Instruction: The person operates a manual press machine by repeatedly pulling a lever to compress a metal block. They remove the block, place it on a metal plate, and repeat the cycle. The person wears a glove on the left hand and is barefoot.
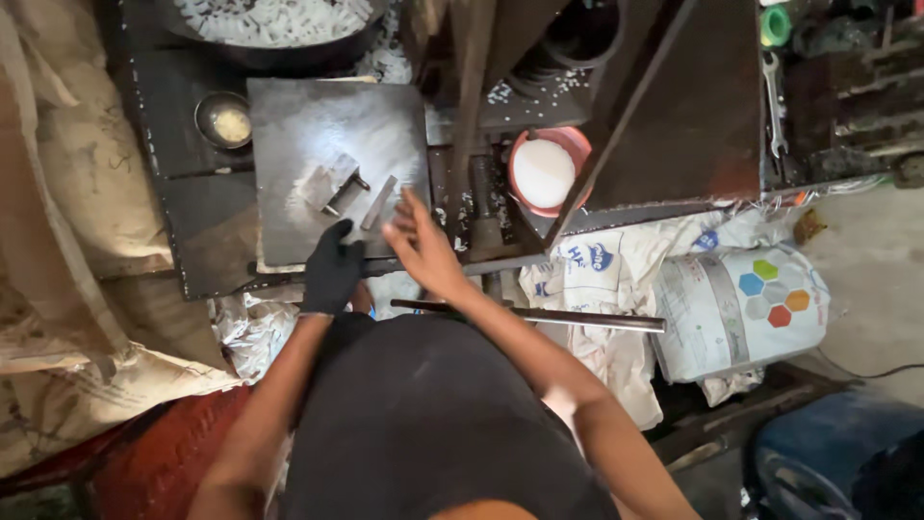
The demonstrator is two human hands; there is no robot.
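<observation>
The person stands at a dark work table point(207, 241) with a square metal plate point(332, 144) lying on it. On the plate lie two small metal pieces: a block with a short pin point(337, 185) and, just beside it, a narrow flat bar point(378, 202). The left hand point(332, 270), in a black glove, rests at the near edge of the plate with fingers loosely curled, and it holds nothing that I can see. The right hand point(423, 246) is bare and open, fingers spread just beside the flat bar, not gripping it. It seems the pieces are laid out but not yet picked up. A small metal bowl point(223, 119) stands to the left of the plate, and a red bowl with white powder point(544, 171) stands to the right.
</observation>
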